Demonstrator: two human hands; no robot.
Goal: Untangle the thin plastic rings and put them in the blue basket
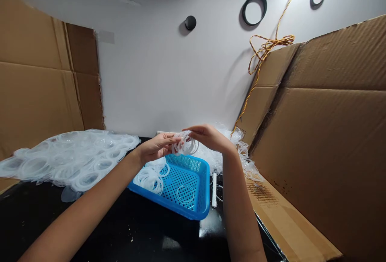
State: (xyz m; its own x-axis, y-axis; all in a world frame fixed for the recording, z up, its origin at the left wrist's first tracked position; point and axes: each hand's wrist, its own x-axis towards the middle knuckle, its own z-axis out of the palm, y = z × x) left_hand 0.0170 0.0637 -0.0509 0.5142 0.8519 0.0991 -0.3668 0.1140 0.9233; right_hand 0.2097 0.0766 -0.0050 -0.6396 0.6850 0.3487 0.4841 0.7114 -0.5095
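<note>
A bunch of thin translucent white rings (187,146) is held up above the far side of a blue perforated basket (169,205). My left hand (158,146) pinches the bunch from its left side. From the right, my right hand (208,136) curves over the top of the same rings, thumb and fingers on their upper edge. Inside the basket, a heap of similar rings (150,181) lies on the left, and a few loose rings (185,194) rest flat on the right of its floor.
Bagged rings (87,157) are piled on the black table (126,230) at left. More loose rings (212,155) lie behind the basket, with a white strip-like tool (214,189) beside it. Cardboard panels (325,133) flank the table; a yellow twisted cord (265,49) hangs at right.
</note>
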